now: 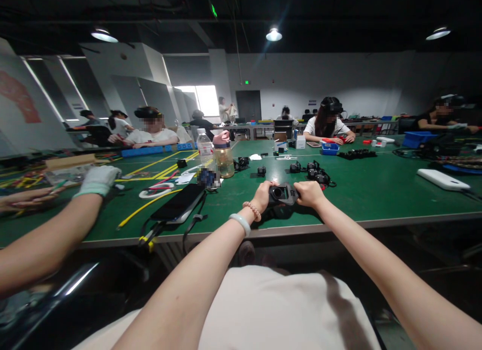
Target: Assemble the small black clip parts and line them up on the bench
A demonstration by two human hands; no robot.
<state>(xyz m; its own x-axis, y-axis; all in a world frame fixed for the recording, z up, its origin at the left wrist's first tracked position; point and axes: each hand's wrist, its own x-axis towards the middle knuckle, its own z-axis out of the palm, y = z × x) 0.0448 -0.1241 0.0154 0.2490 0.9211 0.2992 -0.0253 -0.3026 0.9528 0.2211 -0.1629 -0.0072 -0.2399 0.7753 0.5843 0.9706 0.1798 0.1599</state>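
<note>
A black device with a round opening (278,192) is held between my two hands, just above the front edge of the green table (380,197). My left hand (263,195) grips its left end, with a bead bracelet and a pale bangle on that wrist. At the device's right end, my right hand (309,194) is closed round a dark part. Beyond my hands lie several small black devices, among them one (261,171) standing apart and a cluster (318,174) with a strap or cable.
To the left are a black phone (181,204), a yellow cable (145,208), a clear bottle (204,145) and a pink-lidded bottle (224,161). A neighbour's gloved hand (100,180) rests nearby. A white power bank (442,180) lies right; a blue bin (330,148) stands farther back.
</note>
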